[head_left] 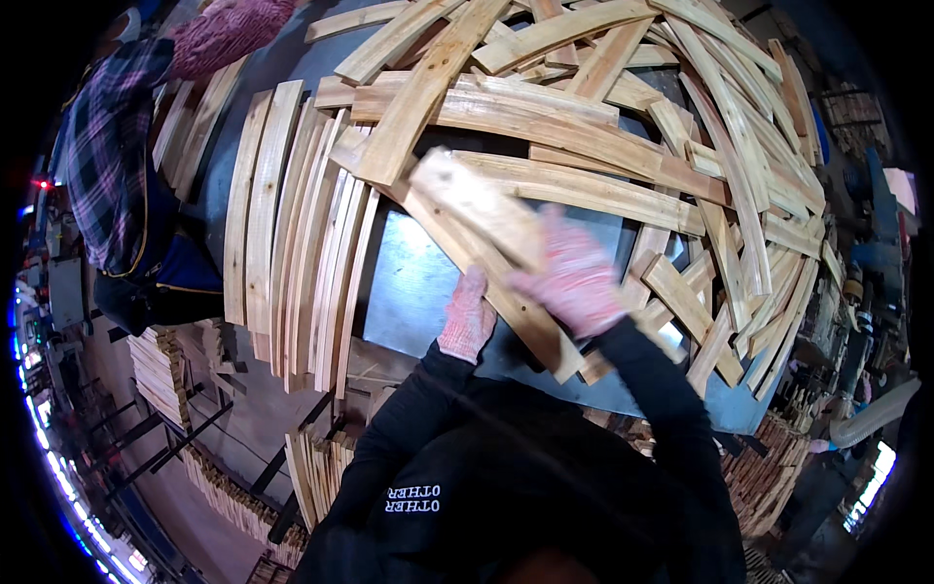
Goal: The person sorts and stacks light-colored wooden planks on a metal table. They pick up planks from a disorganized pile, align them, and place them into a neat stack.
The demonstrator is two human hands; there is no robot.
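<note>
Both my hands wear pinkish-white knit gloves. My left hand (469,317) is closed on the near edge of a long wooden board (530,321), thumb up along its side; the fingers beneath are hidden. That board slants from upper left to lower right, in front of my body. Above it, my right hand (576,277) grips the end of a shorter, wider wooden board (475,200), tilted and blurred by motion. Whether the two boards touch, I cannot tell. Just beyond their upper left ends, another plank (413,117) lies across the pile.
A metal table (413,277) carries a jumbled pile of planks (574,122) at the far side and right. Boards stand in a neat row (297,234) on the left. A co-worker (122,165) in plaid is at the far left. Stacked wood (161,375) sits below the table.
</note>
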